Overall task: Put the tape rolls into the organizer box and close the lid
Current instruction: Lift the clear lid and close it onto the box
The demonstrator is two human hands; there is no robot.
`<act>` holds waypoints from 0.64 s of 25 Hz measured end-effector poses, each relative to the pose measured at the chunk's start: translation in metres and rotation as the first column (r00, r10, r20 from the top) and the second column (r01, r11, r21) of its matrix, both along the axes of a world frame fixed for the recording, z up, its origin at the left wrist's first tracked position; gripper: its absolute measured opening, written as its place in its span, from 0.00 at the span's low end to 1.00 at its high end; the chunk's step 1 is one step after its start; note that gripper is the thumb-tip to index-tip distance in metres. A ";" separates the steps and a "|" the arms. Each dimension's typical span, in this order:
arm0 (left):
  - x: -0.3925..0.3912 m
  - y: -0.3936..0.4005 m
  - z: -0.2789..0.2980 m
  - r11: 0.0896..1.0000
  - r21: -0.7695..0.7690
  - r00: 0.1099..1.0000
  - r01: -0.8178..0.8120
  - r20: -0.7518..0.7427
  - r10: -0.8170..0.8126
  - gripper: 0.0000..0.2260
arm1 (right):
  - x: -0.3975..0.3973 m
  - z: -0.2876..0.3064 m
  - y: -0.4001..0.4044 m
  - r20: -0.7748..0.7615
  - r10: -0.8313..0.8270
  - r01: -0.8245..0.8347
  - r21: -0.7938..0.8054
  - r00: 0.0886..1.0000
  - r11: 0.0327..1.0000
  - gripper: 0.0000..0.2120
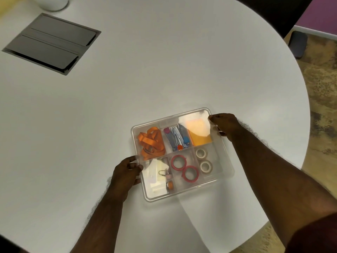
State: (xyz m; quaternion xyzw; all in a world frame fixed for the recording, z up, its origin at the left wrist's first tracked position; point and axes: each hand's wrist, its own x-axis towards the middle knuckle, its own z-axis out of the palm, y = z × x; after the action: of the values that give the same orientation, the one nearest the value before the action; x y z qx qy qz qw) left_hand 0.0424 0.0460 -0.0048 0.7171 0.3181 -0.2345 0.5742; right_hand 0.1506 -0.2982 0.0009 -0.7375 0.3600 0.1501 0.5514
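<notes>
A clear plastic organizer box sits on the white table near its front right edge. A clear lid lies over the box, slightly tilted. My left hand grips the lid's left edge. At the far right corner, my right hand pinches the same lid. Two red tape rolls lie in the middle front compartment. Two white tape rolls lie in the right front compartment.
Other compartments hold orange straps, small staplers, an orange pad and small items. A dark cable hatch is set into the table at the far left. A white object stands at the top edge. A chair base stands beyond the table.
</notes>
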 end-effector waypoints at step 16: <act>0.003 0.004 -0.009 0.995 -0.097 0.997 -0.033 -0.069 0.026 0.13 | 0.035 -0.014 0.000 -0.090 0.105 -0.103 0.025 0.990 0.994 0.26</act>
State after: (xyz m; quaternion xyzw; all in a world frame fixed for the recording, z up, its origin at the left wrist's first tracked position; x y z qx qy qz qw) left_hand 0.0459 0.0500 -0.0135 0.6749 0.3360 -0.2657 0.6008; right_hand 0.1859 -0.2982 -0.0131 -0.7421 0.3443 0.2157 0.5332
